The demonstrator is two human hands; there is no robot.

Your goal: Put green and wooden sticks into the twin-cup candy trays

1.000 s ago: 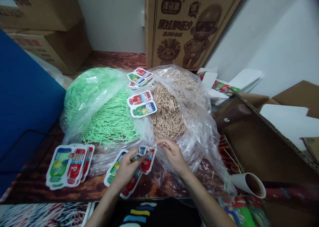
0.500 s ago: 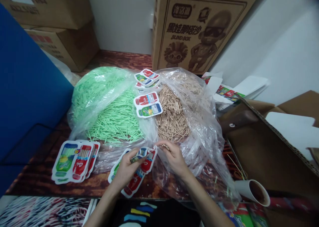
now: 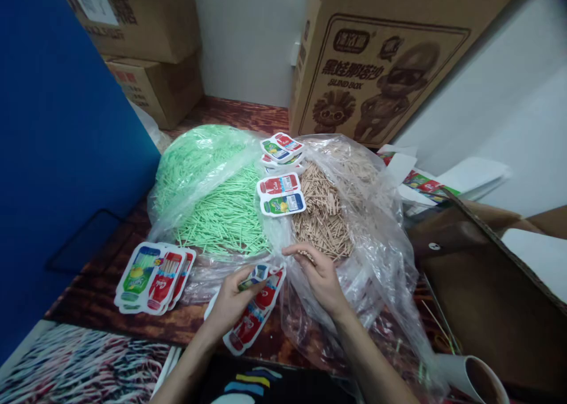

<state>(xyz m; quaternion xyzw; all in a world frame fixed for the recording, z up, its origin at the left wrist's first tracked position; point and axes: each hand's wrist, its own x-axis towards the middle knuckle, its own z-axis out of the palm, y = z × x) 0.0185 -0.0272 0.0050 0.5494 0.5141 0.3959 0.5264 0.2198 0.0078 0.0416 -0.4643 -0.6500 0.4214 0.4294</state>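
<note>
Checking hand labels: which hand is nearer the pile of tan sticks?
Right. The right hand touches the near edge of the tan sticks; the left hand is off to the left, holding printed packets.

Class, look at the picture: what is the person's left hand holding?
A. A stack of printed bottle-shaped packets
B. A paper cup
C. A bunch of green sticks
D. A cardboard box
A: the left hand grips the packets with red and green bottle prints, near the table's front edge.
</note>
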